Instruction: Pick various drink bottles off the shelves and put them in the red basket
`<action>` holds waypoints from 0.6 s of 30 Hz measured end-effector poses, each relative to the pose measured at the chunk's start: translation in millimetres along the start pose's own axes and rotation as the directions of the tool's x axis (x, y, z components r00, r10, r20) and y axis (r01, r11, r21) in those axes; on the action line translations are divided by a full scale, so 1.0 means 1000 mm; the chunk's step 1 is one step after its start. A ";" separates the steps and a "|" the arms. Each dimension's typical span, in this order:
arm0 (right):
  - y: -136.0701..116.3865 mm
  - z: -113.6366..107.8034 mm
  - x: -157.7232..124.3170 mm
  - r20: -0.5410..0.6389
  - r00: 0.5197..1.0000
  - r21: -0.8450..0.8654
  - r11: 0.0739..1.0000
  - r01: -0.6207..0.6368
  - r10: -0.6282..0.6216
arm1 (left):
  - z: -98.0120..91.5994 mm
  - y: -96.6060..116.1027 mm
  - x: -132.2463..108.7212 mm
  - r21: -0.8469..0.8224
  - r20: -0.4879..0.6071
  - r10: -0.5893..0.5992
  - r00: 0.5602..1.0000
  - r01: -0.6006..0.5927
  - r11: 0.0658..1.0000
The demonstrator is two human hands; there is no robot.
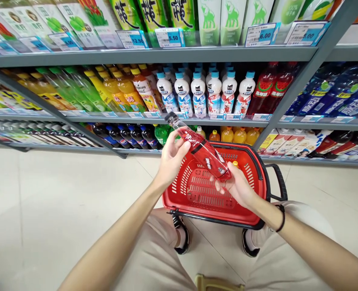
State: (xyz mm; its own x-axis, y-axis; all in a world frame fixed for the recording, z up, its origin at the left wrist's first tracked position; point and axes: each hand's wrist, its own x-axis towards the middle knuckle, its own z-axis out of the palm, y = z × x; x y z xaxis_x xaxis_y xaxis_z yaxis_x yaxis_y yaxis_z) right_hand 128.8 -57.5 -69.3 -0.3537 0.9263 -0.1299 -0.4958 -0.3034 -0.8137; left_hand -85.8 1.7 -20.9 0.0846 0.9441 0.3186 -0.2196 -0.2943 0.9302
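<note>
Tilted over the basket is a bottle of red drink point(207, 155) with a black cap and a red and black label, its cap end up and to the left. My left hand point(173, 155) grips it near the neck, thumb on the label side. Around its base are the fingers of my right hand point(235, 184), which wears a black band at the wrist. Beneath both hands stands the red shopping basket point(174, 204) with slotted walls and black handles. A yellow-orange cap point(235, 164) shows inside it, partly hidden behind my right hand.
Shelves of drinks run across the front, with a grey shelf edge point(154, 56) and price tags. White bottles with blue caps point(198, 91) and red watermelon-label bottles point(262, 89) stand mid-shelf. My knees flank the basket; a yellowish stool edge point(218, 283) shows below.
</note>
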 end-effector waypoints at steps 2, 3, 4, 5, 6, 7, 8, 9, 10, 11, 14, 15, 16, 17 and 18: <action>0.001 0.000 0.000 -0.033 0.997 -0.105 0.992 0.067 -0.071 | 0.000 0.002 0.001 -0.019 -0.026 -0.031 0.999 0.030 0.999; 0.002 -0.001 0.000 -0.052 0.994 -0.160 0.983 0.092 -0.101 | -0.001 0.003 0.001 -0.030 -0.032 -0.043 0.999 0.042 0.999; 0.003 -0.001 0.000 -0.074 0.989 -0.210 0.971 0.112 -0.130 | -0.002 0.003 0.001 -0.039 -0.035 -0.051 0.998 0.050 0.998; 0.004 -0.002 -0.001 -0.098 0.982 -0.256 0.958 0.133 -0.163 | -0.002 0.004 0.001 -0.043 -0.035 -0.057 0.998 0.055 0.998; 0.006 -0.002 -0.002 -0.119 0.972 -0.299 0.941 0.159 -0.202 | -0.003 0.004 0.001 -0.037 -0.033 -0.059 0.998 0.057 0.998; 0.008 -0.003 -0.002 -0.130 0.961 -0.344 0.920 0.187 -0.244 | -0.004 0.004 0.001 -0.022 -0.029 -0.058 0.998 0.057 0.998; 0.009 -0.004 -0.003 -0.127 0.950 -0.392 0.894 0.217 -0.286 | -0.005 0.004 0.000 -0.002 -0.023 -0.051 0.998 0.051 0.999; 0.011 -0.005 -0.003 -0.115 0.938 -0.443 0.862 0.246 -0.327 | -0.006 0.003 0.000 0.019 -0.015 -0.041 0.999 0.041 0.999; 0.013 -0.006 -0.003 -0.102 0.925 -0.493 0.826 0.273 -0.366 | -0.007 0.003 0.000 0.040 -0.002 -0.027 1.000 0.027 0.999; 0.014 -0.008 -0.003 -0.091 0.911 -0.541 0.788 0.293 -0.402 | -0.008 0.003 -0.001 0.063 0.015 -0.013 1.000 0.012 0.998; 0.016 -0.012 -0.001 -0.064 0.880 -0.681 0.665 0.306 -0.470 | -0.011 0.005 -0.001 0.137 0.071 -0.013 0.997 0.003 0.991; 0.016 -0.013 -0.001 -0.051 0.873 -0.725 0.619 0.301 -0.485 | -0.012 0.007 0.000 0.164 0.082 -0.028 0.996 0.014 0.986; 0.016 -0.014 -0.001 -0.033 0.866 -0.768 0.567 0.297 -0.499 | -0.014 0.008 0.001 0.195 0.088 -0.044 0.995 0.026 0.981; 0.016 -0.014 0.000 -0.012 0.859 -0.808 0.511 0.293 -0.512 | -0.015 0.009 0.002 0.233 0.090 -0.059 0.994 0.037 0.972; 0.016 -0.014 0.000 0.013 0.855 -0.845 0.451 0.286 -0.519 | -0.017 0.010 0.003 0.280 0.086 -0.070 0.994 0.043 0.959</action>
State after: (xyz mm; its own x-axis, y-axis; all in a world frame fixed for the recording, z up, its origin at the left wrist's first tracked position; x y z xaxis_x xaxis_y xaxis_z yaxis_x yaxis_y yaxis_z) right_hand 131.9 -59.4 -90.8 -0.0552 0.9463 0.3185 0.3456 0.3174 -0.8831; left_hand -104.2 4.1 -13.3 0.1825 0.9461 0.2674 0.0650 -0.2830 0.9569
